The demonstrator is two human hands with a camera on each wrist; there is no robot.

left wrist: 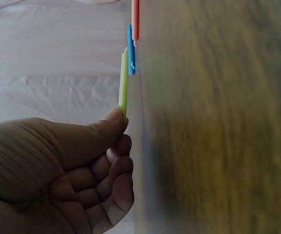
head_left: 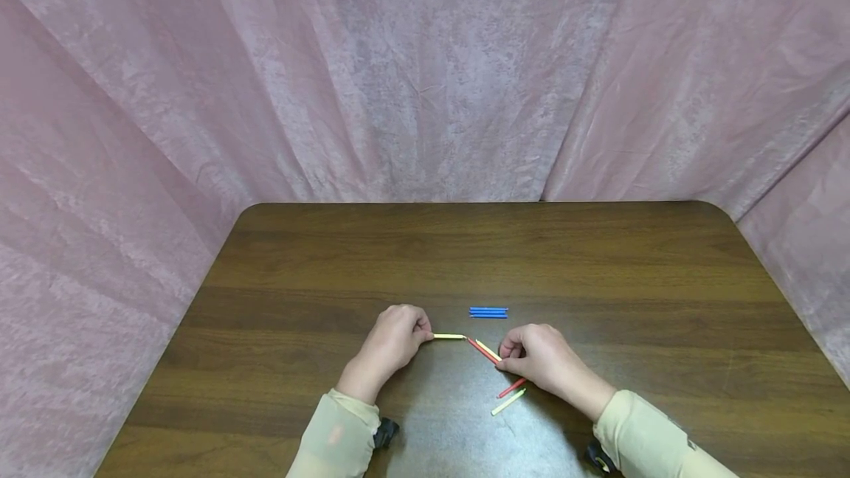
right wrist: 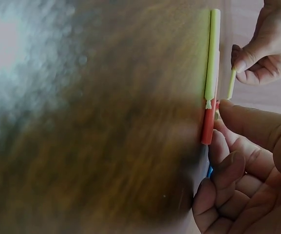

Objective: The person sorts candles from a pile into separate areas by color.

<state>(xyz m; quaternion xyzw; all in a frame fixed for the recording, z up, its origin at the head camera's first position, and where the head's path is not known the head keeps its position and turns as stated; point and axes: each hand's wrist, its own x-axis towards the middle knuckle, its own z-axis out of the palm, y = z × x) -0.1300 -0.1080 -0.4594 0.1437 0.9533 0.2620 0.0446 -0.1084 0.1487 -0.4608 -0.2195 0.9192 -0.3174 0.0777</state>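
My left hand (head_left: 397,334) pinches the end of a thin yellow candle (head_left: 448,336) between thumb and index finger. Its wick end points right, close to the tip of a red candle (head_left: 479,349). A second yellow candle (head_left: 488,350) lies alongside that red one. With thumb and index finger, my right hand (head_left: 541,356) pinches the near ends of this red and yellow pair; the exact grip is partly hidden. Below the right hand lie another red candle (head_left: 510,388), partly covered by it, and another yellow candle (head_left: 508,402).
Several blue candles (head_left: 488,313) lie side by side beyond the hands. Everything rests on a brown wood-grain table (head_left: 299,264) with rounded far corners. A pink curtain (head_left: 425,80) hangs behind the far edge and along the sides.
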